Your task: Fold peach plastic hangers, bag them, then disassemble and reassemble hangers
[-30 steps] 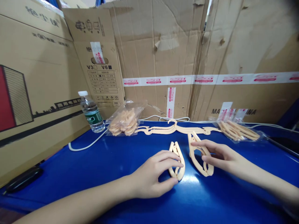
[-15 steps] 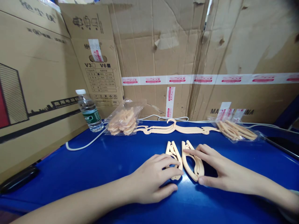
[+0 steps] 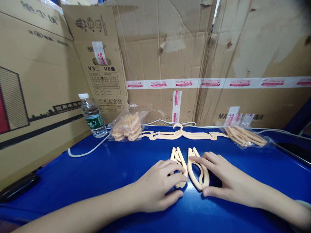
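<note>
Two cream plastic folding hangers, folded up, lie side by side on the blue tabletop in front of me. My left hand (image 3: 165, 184) rests over the left folded hanger (image 3: 178, 155), its curved fingers pressing on it and hiding part of it; the thumb lies apart on the table. Across the right folded hanger (image 3: 191, 171), my right hand (image 3: 221, 174) spans with the index finger at its upper part and the thumb at its lower end. Behind them lies an unfolded hanger (image 3: 196, 134), hook pointing away from me.
A clear bag of folded hangers (image 3: 128, 126) sits back left beside a water bottle (image 3: 93, 116). Another bag of hangers (image 3: 245, 136) lies back right, near a dark flat object (image 3: 293, 153). A white cable (image 3: 85, 153) runs behind. Cardboard (image 3: 157, 58) walls the back; a black object (image 3: 19, 186) is at left.
Both hands have shifted slightly left, and the two folded hangers moved with them. The right hanger has also turned a little. The things behind have stayed put.
</note>
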Tool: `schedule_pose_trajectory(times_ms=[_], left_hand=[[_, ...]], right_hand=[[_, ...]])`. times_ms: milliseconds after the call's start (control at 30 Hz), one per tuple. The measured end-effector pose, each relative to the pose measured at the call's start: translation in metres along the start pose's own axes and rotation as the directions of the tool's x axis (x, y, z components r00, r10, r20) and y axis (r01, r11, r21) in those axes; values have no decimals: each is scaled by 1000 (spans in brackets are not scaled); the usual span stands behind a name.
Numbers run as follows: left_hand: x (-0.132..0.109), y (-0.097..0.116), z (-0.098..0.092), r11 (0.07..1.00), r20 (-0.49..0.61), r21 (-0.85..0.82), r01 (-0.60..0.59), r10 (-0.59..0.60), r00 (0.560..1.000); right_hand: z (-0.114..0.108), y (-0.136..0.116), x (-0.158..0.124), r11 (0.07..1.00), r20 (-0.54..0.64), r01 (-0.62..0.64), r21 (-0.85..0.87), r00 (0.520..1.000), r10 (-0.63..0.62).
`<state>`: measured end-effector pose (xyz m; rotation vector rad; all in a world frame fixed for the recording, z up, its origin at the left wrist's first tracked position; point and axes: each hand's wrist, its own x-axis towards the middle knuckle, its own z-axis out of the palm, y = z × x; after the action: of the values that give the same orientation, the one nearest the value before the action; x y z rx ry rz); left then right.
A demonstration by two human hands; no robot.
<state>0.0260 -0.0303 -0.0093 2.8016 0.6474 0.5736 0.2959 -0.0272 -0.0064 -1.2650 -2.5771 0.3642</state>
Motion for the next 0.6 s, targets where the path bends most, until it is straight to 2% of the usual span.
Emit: schedule_pose_trajectory(times_ms=[233,300,367,400,433,467,500,533,567,600], left_hand=[[1,-1,0,1000,-29,-19,0,-1,1000],[1,0,3,999,-71,-34,-8,5,997],[1,1,1,999,-228,-29,-20,13,973],[0,0,-3,1000,-366,-8,-28,23,930],[-1,-1,-11,999,-526,27,-30,40,850],[-2,-3,-22,996,-693,82,-28,77,716],[-4,-7,-36,990,-831,139,-14,124,543],[-6,-11,-53,978,-921,206,22,186,342],[-9,-17,-71,957,-957,281,66,275,98],[-12,-22,-90,942,-942,314,116,324,-83]], right_hand=[[3,3,1,1000,-50,3,-19,999,-4],[3,4,1,999,-58,10,-33,998,-12],[2,5,0,999,-62,13,-36,998,-15],[2,5,-1,999,-69,8,-34,998,-11],[1,6,-2,1000,-78,0,-29,997,-3],[0,5,-3,1000,-97,-10,-22,995,8],[-1,5,-4,1000,-123,-21,-13,992,20],[-3,5,-4,999,-152,-32,1,988,32],[-4,4,-3,999,-181,-44,23,982,47],[-5,4,-2,997,-212,-57,52,975,67]])
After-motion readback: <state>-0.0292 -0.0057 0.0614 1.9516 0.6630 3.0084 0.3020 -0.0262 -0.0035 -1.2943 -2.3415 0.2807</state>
